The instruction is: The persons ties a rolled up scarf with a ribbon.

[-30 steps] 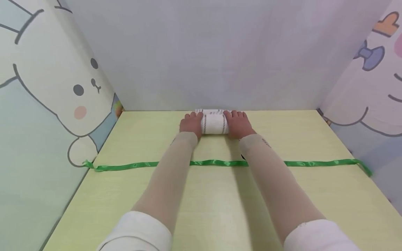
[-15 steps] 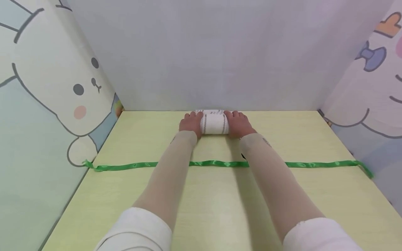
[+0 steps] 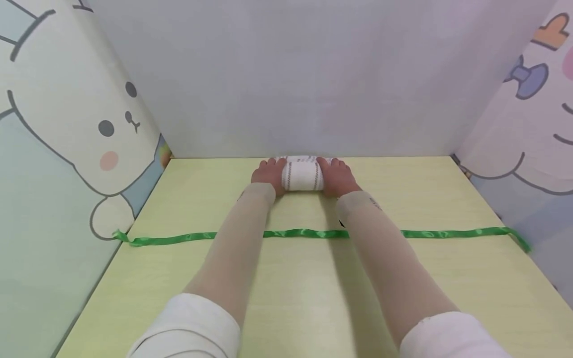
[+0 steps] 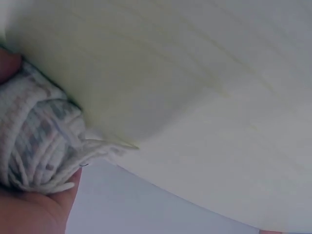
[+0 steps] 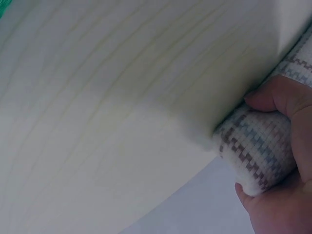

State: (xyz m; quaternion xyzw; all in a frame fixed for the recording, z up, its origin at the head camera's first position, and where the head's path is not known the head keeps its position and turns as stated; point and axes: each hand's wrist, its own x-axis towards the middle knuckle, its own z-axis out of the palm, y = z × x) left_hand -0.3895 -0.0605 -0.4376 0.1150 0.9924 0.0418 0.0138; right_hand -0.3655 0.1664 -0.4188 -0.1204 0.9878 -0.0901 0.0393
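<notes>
A white towel (image 3: 303,178) with woven brown and grey-blue stripes lies rolled up at the table's far edge, in the middle of the head view. My left hand (image 3: 270,175) grips its left end and my right hand (image 3: 337,178) its right end, thumbs on the near side. In the left wrist view the coiled end of the towel (image 4: 46,141), with loose fringe threads sticking out, sits between thumb and fingers. The right wrist view has the thumb (image 5: 273,95) pressed along the roll and fingers curled around the other side.
The pale wooden table (image 3: 304,288) ends at a plain white back wall (image 3: 304,74). A green ribbon (image 3: 309,233) crosses the table from side to side beneath both forearms. Side walls with cartoon figures (image 3: 85,99) enclose it left and right.
The head view has shifted slightly. Both hands keep their grip on the rolled towel, which stays at the far edge with hardly any movement.
</notes>
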